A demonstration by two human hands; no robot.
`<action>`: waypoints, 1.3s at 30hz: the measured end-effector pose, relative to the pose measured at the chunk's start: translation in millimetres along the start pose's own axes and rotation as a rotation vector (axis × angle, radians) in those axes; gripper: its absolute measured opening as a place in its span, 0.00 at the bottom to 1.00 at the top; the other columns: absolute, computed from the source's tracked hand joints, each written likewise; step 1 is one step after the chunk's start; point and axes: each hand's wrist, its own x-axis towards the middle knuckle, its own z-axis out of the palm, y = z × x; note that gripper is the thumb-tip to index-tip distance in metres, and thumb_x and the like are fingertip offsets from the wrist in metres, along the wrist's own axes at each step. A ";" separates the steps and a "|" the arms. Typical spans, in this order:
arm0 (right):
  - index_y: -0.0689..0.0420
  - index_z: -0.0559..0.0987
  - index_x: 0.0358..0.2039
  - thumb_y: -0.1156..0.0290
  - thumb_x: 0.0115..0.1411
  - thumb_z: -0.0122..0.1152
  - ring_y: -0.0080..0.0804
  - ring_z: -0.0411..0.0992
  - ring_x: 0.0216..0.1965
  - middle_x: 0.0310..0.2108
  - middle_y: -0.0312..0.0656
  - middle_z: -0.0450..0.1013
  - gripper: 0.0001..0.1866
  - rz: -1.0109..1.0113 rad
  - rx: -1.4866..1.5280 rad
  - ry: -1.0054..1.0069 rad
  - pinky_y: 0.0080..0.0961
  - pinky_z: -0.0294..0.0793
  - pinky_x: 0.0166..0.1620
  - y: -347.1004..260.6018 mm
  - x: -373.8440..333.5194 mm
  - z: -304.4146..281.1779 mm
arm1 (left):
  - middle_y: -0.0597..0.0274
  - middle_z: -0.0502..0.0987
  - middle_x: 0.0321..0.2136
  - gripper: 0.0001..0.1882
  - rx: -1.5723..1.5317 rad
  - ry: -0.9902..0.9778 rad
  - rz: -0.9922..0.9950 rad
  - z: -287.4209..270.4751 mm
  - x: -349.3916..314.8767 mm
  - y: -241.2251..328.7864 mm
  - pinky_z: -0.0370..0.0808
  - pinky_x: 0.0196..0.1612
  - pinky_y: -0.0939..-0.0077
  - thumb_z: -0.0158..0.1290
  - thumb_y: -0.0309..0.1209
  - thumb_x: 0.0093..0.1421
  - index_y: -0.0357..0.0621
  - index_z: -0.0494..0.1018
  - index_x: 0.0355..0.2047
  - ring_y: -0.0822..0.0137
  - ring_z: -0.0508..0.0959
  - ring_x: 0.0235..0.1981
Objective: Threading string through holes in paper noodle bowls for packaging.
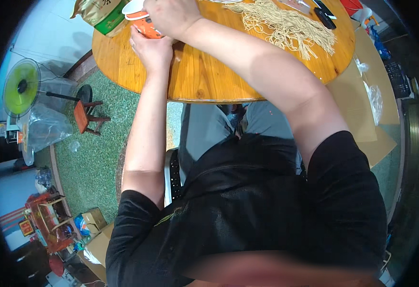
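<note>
An orange paper cup (pixel 147 29) with a white rim stands at the far left part of the round wooden table (pixel 200 79), cut off by the top of the picture. My left hand (pixel 153 49) is closed round the lower side of the cup, with the thumb up along it. Across from the right reaches my right arm, and my right hand (pixel 175 17) is bent over the cup's right side and rim. Its fingertips are hidden behind the back of the hand, so what they hold does not show. The cup's inside is mostly covered.
Left of the cup stands a gold and green bag (pixel 105 16). A spread bundle of beige cords (pixel 286 26) lies on the table's right, near a dark phone-like object (pixel 325 18). A green fan (pixel 22 86) and small stool (pixel 82 116) are at left; cardboard (pixel 358 107) at right.
</note>
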 end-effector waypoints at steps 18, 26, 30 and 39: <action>0.56 0.77 0.32 0.68 0.58 0.60 0.45 0.74 0.39 0.31 0.43 0.75 0.06 -0.182 0.182 0.355 0.43 0.67 0.50 2.5 30.2 -86.7 | 0.46 0.70 0.59 0.59 -0.295 -0.053 0.021 7.2 1.3 -19.8 0.71 0.64 0.63 0.81 0.36 0.40 0.35 0.53 0.64 0.55 0.74 0.60; 0.56 0.81 0.32 0.72 0.57 0.67 0.41 0.76 0.37 0.32 0.40 0.78 0.04 -0.041 0.203 0.129 0.39 0.68 0.50 19.7 -91.0 -190.7 | 0.44 0.64 0.66 0.42 -0.415 -0.043 -0.276 -27.7 -14.5 -14.0 0.61 0.70 0.66 0.63 0.32 0.63 0.27 0.54 0.69 0.58 0.66 0.66; 0.54 0.80 0.47 0.74 0.59 0.68 0.46 0.77 0.50 0.43 0.38 0.80 0.14 -0.151 0.105 -0.100 0.39 0.71 0.55 54.1 -139.1 -211.6 | 0.46 0.61 0.69 0.36 -0.547 -0.060 0.148 -63.3 -49.3 58.3 0.54 0.73 0.59 0.56 0.37 0.70 0.32 0.55 0.70 0.57 0.62 0.70; 0.59 0.79 0.47 0.68 0.59 0.68 0.50 0.72 0.59 0.59 0.52 0.74 0.17 0.149 0.157 -0.033 0.44 0.68 0.64 45.6 -142.8 -218.5 | 0.64 0.81 0.30 0.20 0.038 -0.504 0.827 -76.3 -72.9 117.0 0.72 0.49 0.62 0.72 0.29 0.49 0.47 0.80 0.43 0.61 0.81 0.35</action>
